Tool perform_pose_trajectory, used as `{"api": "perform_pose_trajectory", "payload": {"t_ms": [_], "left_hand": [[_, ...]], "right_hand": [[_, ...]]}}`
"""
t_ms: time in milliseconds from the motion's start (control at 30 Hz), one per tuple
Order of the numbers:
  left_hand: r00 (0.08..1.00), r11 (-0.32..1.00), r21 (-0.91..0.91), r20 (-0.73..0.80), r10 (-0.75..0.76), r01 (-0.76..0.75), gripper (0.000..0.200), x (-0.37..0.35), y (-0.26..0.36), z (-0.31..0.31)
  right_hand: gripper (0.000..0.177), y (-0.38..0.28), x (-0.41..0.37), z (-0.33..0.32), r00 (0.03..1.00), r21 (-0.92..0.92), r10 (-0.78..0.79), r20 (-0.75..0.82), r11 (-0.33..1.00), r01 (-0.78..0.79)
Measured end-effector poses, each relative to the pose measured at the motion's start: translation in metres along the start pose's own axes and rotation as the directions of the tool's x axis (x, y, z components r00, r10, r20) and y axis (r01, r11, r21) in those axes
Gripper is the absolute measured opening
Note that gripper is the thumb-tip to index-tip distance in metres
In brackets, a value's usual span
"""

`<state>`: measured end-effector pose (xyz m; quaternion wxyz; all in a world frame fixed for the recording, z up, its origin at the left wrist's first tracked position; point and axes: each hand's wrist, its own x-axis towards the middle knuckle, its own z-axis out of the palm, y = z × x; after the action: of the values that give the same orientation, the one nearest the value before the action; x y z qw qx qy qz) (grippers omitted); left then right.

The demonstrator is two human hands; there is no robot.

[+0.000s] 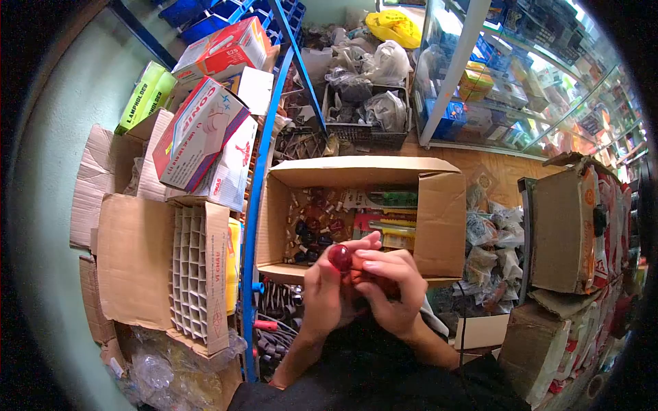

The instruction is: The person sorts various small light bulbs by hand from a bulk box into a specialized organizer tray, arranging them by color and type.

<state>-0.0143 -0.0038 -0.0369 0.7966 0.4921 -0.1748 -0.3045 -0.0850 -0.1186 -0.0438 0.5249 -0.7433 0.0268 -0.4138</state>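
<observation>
1. The red bulb [340, 257] is a small, glossy, dark-red globe with a smooth, rounded surface that catches a highlight. It sits between both hands, just above the near rim of the cardboard box [442, 212].
2. The left hand [327, 294] is closed around the bulb from the left. Its fingers are curled inward and its fingertips meet the globe's side.
3. The right hand [389, 288] is also closed, with bent fingers folded over the part below the globe. That lower part is mostly hidden, and only a reddish-orange patch shows.
4. Both wrists angle up from the bottom of the view and the palms face each other, so the hands touch.
5. The box is plain brown corrugated card with its flaps open. Inside on the left lies a loose heap of small bulbs [312, 222], dark and shiny with pale metal bases. On the right are flat packets [387, 219] in green, pink and yellow.
6. To the left lies an opened carton with a cardboard divider grid [188, 274] of small square cells, beside a blue metal post [255, 198].
7. Beyond the box stands a black crate [370, 137] filled with crumpled plastic bags.
</observation>
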Motion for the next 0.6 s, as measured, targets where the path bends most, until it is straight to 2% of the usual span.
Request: {"api": "perform_pose_trajectory", "payload": {"t_ms": [67,100,133,167,233,267,300,400,433,500,533,600], "left_hand": [[0.987,0.957,0.243,0.030,0.155,-0.157,0.068,-0.001,0.000,0.000],[0.972,0.905,0.356,0.057,0.227,-0.233,0.066,-0.003,-0.001,0.001],[0.964,0.903,0.365,-0.049,0.262,-0.227,0.054,-0.006,-0.002,0.004],[0.950,0.819,0.512,-0.018,0.311,-0.259,0.051,-0.007,0.002,0.002],[0.920,0.585,0.754,0.065,0.387,-0.299,0.047,-0.005,0.014,-0.010],[0.887,0.456,0.805,0.177,0.427,-0.380,0.046,0.000,0.022,-0.013],[0.887,0.426,0.806,0.244,0.393,-0.411,0.046,0.000,0.027,-0.014],[0.858,0.336,0.799,0.399,0.323,-0.498,0.048,-0.002,0.032,-0.016],[0.906,0.496,0.763,0.290,0.309,-0.414,0.046,-0.005,0.028,-0.017],[0.967,0.756,0.610,0.071,0.243,-0.235,0.042,-0.012,0.021,-0.019],[0.929,0.677,0.652,0.125,0.349,-0.342,0.037,-0.009,0.019,-0.023],[0.980,0.820,0.538,0.062,0.191,-0.194,0.034,-0.017,0.014,-0.027]], "right_hand": [[0.041,0.001,0.003,-0.001,0.996,0.006,-0.018,-0.082,1.000,0.019],[0.041,0.000,0.007,-0.004,0.997,0.002,-0.040,-0.059,0.999,0.040],[0.040,-0.002,0.013,-0.008,0.997,-0.003,-0.062,-0.036,0.998,0.062],[0.040,-0.005,0.020,-0.013,0.997,-0.008,-0.081,-0.011,0.997,0.081],[0.037,-0.010,0.033,-0.025,0.988,-0.057,-0.046,0.150,0.997,0.055],[0.037,-0.009,0.038,-0.030,0.977,-0.062,-0.030,0.210,0.997,0.044],[0.036,-0.009,0.042,-0.033,0.963,-0.068,-0.014,0.268,0.997,0.033],[0.034,-0.004,0.038,-0.027,0.970,0.042,0.128,0.208,0.989,-0.139],[0.034,-0.003,0.035,-0.024,0.966,0.087,0.164,0.201,0.979,-0.185],[0.035,-0.003,0.030,-0.021,0.974,0.072,0.041,0.221,0.996,-0.058],[0.036,-0.004,0.029,-0.024,0.967,0.066,-0.006,0.255,0.998,-0.011],[0.036,-0.002,0.026,-0.027,0.950,0.078,-0.103,0.295,0.993,0.083]]}}
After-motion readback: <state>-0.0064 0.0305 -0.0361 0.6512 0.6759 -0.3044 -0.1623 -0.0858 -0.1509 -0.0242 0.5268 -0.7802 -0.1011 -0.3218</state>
